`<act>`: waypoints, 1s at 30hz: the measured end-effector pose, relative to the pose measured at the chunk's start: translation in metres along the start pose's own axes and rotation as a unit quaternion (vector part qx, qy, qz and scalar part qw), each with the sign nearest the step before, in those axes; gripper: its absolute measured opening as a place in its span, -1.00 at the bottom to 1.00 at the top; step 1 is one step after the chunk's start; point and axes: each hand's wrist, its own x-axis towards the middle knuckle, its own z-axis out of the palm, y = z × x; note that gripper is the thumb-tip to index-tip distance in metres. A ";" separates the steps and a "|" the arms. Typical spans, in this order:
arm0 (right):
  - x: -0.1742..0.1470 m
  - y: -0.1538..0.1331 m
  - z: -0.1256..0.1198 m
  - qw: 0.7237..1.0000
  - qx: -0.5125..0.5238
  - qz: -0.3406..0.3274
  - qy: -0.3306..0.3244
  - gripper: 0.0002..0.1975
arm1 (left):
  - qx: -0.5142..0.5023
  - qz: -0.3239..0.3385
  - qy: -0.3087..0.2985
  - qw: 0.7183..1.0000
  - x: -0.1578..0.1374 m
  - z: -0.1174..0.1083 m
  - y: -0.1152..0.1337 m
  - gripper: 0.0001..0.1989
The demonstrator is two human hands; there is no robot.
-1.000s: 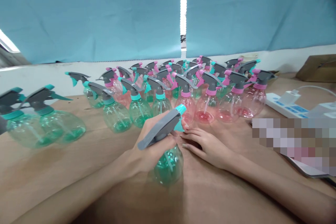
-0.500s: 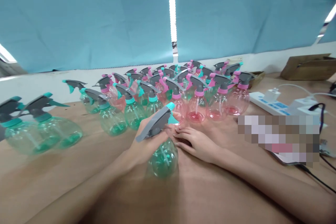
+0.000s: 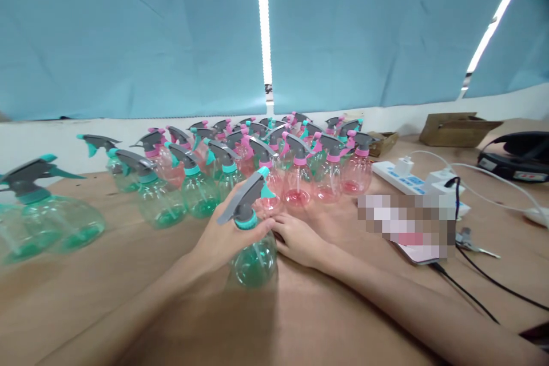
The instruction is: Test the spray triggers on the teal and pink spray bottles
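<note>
My left hand [image 3: 223, 237] grips a green see-through spray bottle [image 3: 255, 266] around its upper body, just under the turquoise collar. The bottle stands nearly upright on the brown table, its grey trigger head [image 3: 246, 197] tilted, with the turquoise nozzle toward the back right. Close against the bottle's right side lies my right hand [image 3: 300, 238], palm down with its fingers stretched forward. Those fingertips are partly hidden behind my left thumb and the bottle, so contact is unclear. Beyond both hands stand green spray bottles [image 3: 201, 194] and pink spray bottles [image 3: 298, 183] in close rows.
More green spray bottles [image 3: 77, 220] stand at the left. On the right are a white power strip [image 3: 397, 176] with chargers, a blurred-out flat device [image 3: 416, 229] on a black cable, keys [image 3: 472, 243], a cardboard box [image 3: 454, 130] and a black strapped device [image 3: 514, 155].
The view has turned right, so the scene sits further left. My left thumb is lower on the bottle, leaving its collar uncovered. My right fingers are now more hidden behind it.
</note>
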 end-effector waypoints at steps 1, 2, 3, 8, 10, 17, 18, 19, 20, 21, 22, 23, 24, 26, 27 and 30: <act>0.000 0.000 0.000 1.000 -0.003 0.000 -0.003 -0.72 | -0.013 -0.004 -0.003 1.000 -0.002 -0.002 -0.001 -0.38; 0.000 0.000 0.000 1.000 -0.005 -0.001 -0.005 -0.73 | -0.032 -0.008 -0.008 0.999 -0.004 -0.003 -0.002 -0.37; 0.000 0.000 0.000 1.000 -0.008 -0.002 -0.007 -0.73 | -0.054 -0.011 -0.015 0.998 -0.005 -0.005 -0.004 -0.38; -0.001 -0.001 -0.001 0.999 -0.030 -0.007 -0.013 -0.76 | -0.079 -0.021 -0.051 0.995 -0.016 -0.009 -0.008 -0.47; -0.002 -0.003 -0.001 0.999 -0.046 -0.006 -0.014 -0.75 | -0.074 -0.024 -0.052 0.996 -0.021 -0.009 -0.006 -0.53; -0.006 -0.019 0.001 0.990 -0.135 0.019 -0.023 -0.73 | 0.001 -0.018 -0.049 0.999 -0.035 -0.020 -0.002 -0.69; -0.007 -0.023 0.000 0.988 -0.148 0.024 -0.026 -0.72 | 0.019 -0.020 -0.047 0.999 -0.038 -0.023 -0.004 -0.68; -0.007 -0.026 -0.001 0.986 -0.159 0.029 -0.029 -0.72 | 0.037 -0.023 -0.044 0.998 -0.041 -0.028 -0.006 -0.67; -0.007 -0.029 -0.003 0.984 -0.170 0.034 -0.032 -0.72 | 0.052 -0.027 -0.042 0.997 -0.045 -0.033 -0.009 -0.65; -0.007 -0.031 -0.005 0.982 -0.179 0.038 -0.035 -0.74 | 0.065 -0.031 -0.039 0.997 -0.049 -0.039 -0.013 -0.64; -0.006 -0.033 -0.007 0.981 -0.187 0.042 -0.037 -0.75 | 0.078 -0.033 -0.033 0.996 -0.053 -0.045 -0.016 -0.63; -0.004 -0.035 -0.009 0.979 -0.195 0.046 -0.038 -0.77 | 0.089 -0.036 -0.026 0.995 -0.057 -0.052 -0.020 -0.62; -0.001 -0.037 -0.010 0.977 -0.202 0.050 -0.038 -0.78 | 0.102 -0.041 -0.012 0.994 -0.061 -0.060 -0.025 -0.60; 0.008 -0.041 -0.013 0.975 -0.213 0.057 -0.036 -0.77 | 0.133 -0.065 0.014 0.989 -0.068 -0.076 -0.034 -0.57; 0.013 -0.043 -0.013 0.974 -0.216 0.059 -0.034 -0.76 | 0.142 -0.077 0.024 0.987 -0.072 -0.084 -0.039 -0.57; 0.032 -0.052 -0.011 0.975 -0.213 0.057 -0.023 -0.77 | 0.124 -0.097 0.043 0.987 -0.084 -0.109 -0.055 -0.60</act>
